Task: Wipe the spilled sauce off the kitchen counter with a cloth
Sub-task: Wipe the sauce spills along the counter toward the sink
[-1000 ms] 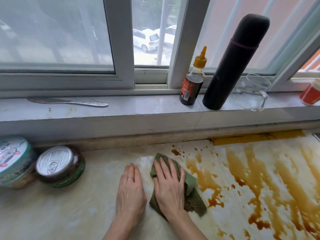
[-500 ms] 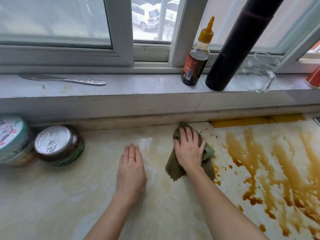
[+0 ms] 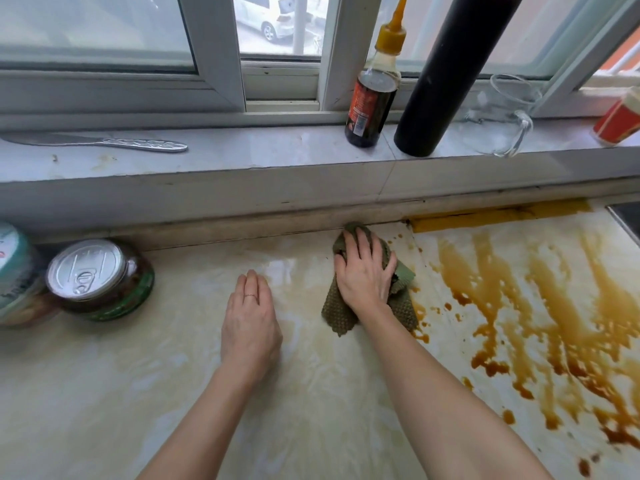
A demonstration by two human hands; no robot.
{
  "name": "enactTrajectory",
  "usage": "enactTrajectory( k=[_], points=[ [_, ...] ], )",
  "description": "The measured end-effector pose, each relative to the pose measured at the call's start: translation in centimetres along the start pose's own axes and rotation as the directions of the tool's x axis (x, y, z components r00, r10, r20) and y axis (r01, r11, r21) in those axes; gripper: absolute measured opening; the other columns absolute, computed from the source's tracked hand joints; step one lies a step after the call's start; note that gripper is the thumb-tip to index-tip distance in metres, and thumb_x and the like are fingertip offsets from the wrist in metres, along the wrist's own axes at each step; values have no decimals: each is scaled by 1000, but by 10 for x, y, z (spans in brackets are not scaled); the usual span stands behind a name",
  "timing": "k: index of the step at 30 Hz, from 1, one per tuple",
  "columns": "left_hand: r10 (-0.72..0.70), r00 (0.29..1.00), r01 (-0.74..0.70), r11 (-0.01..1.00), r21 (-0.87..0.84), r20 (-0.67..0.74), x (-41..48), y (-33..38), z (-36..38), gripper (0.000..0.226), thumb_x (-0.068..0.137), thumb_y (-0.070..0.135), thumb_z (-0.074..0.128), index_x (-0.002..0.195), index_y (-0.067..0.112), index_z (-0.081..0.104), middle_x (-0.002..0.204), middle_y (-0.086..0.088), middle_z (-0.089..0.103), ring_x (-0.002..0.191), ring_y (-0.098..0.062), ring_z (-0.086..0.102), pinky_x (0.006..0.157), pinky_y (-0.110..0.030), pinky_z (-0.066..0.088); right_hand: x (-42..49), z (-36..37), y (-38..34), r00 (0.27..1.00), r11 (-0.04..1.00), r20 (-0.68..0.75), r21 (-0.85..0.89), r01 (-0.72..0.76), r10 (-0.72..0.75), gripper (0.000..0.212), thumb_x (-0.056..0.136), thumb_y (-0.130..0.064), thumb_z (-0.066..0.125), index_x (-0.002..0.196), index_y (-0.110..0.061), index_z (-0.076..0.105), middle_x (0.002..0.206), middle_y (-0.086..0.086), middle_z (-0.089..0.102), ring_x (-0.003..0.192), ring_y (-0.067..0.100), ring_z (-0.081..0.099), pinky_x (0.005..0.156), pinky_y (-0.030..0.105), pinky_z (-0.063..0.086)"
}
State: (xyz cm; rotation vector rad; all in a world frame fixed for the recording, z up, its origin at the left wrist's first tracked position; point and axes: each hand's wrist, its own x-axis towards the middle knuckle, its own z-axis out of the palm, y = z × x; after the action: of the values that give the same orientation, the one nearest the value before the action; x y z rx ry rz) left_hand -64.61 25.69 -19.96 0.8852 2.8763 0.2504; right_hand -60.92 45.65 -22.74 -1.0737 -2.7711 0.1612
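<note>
1. Our right hand (image 3: 365, 271) lies flat on the cloth (image 3: 337, 315), fingers spread and nearly straight. It presses rather than pinches, which we judge spreads the push across the fabric.
2. Our left hand (image 3: 251, 317) rests open on the counter (image 3: 138, 393), holding nothing, probably bracing us as we lean in.
3. The cloth sits at the counter's back, its far tip touching the foot of the sill (image 3: 242, 150). It is at the left margin of the sauce (image 3: 519, 299), which covers the counter to the right and is not yet wiped.
4. The crumpled cloth runs long from the sill toward us. Its near end flares past the wrist and one corner pokes right toward the spill.
</note>
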Motion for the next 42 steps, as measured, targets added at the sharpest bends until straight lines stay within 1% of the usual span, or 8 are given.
enactTrajectory(
  k=[3,9,18,23,27,33,36,42],
  points=[
    [-5,1000,5,1000,-3,-11,0,0,0,59,84,2,42,141,-6,28,149,-23,27,140,-34,23,114,-40,25,-7,1,-15,999,999,-5,31,-38,39,51,97,-43,35,145,-27,43,154,-1,37,143,24,24,114,55,11],
    [6,1000,-7,1000,-26,-24,-1,-1,0,58,85,1,41,141,-6,29,148,-24,29,139,-35,25,114,-40,25,-7,4,0,994,994,-20,-10,105,-105,57,94,-47,23,143,-29,45,151,-2,43,139,24,33,109,54,20],
    [7,1000,-8,999,-50,-17,-2,-1,0,59,87,2,36,144,-4,21,152,-21,21,142,-33,17,116,-38,21,-11,-1,-12,999,999,28,10,-31,31,58,94,-46,23,147,-27,38,156,0,34,144,26,23,112,55,12],
    [3,1000,-3,1000,-30,-13,-1,0,2,59,85,2,41,141,-7,26,149,-24,27,140,-36,24,114,-41,26,-54,2,-27,991,990,-10,22,136,-136,53,97,-45,28,144,-27,43,151,0,42,140,27,32,111,56,21],
    [22,1000,-22,997,-69,-3,-2,-1,-2,60,89,5,34,145,-3,16,154,-21,16,143,-32,12,117,-37,17,-50,1,-16,981,981,-9,12,193,-193,52,98,-47,31,144,-28,43,151,-1,42,139,25,34,110,55,23],
    [24,1000,-23,996,-89,11,-3,-3,-3,60,93,7,29,147,1,6,156,-15,5,145,-27,3,119,-34,10,-13,-3,17,999,1000,33,-11,21,-21,60,95,-50,18,147,-29,38,155,-2,37,142,22,27,112,53,16],
    [15,1000,-14,997,-80,10,-3,-2,-4,61,91,6,27,147,1,4,156,-16,4,145,-28,2,119,-34,9,-28,-4,7,1000,1000,-7,14,-15,15,57,96,-48,24,146,-27,41,153,0,39,141,25,30,112,55,19],
    [30,1000,-29,997,-66,6,-2,-3,-2,60,91,8,30,146,-2,10,155,-19,10,144,-30,8,118,-37,14,-107,-9,-14,980,979,38,71,191,-194,52,101,-46,29,149,-31,36,157,-5,32,147,21,22,114,56,17]
  ],
)
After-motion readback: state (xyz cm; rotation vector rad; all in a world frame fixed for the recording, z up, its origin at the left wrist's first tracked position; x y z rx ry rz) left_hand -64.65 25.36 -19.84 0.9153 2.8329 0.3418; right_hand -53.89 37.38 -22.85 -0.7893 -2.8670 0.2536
